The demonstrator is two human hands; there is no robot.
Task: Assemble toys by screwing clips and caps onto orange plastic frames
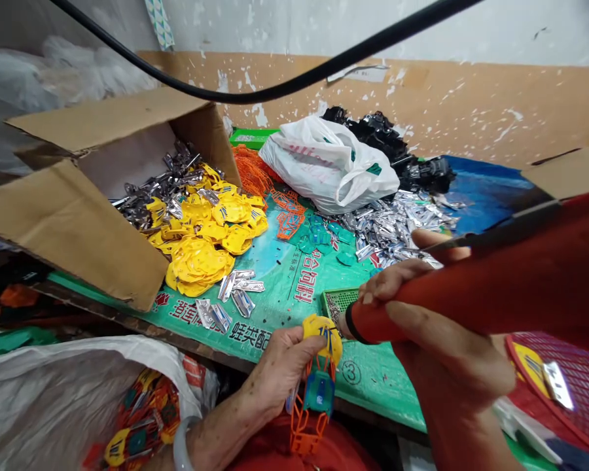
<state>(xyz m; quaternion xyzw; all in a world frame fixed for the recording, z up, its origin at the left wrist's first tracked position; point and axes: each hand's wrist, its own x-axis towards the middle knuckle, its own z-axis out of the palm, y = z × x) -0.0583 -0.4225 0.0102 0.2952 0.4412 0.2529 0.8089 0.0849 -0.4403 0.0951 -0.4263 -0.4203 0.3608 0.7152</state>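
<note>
My left hand [275, 369] is closed on a toy part assembly [320, 392], its thumb pressing the round yellow plate at the top. Below that plate hang an orange plastic frame and a teal centre piece. My right hand [451, 353] wraps around a red electric screwdriver [515, 275] that slants down to the left. The screwdriver's tip meets or nearly meets the yellow plate's right side; exact contact cannot be made out. Just behind the tip, a small green tray [341, 302] holds tiny metal pieces, partly hidden by the screwdriver.
A tipped cardboard box [122, 261] spills yellow plates [201, 261] and silver parts. Farther back are a white plastic bag [324, 160], silver pieces [397, 219] and black parts [387, 140]. A bag [167, 356] of assemblies stands lower left, a red basket [569, 373] right. A black cable [255, 97] hangs overhead.
</note>
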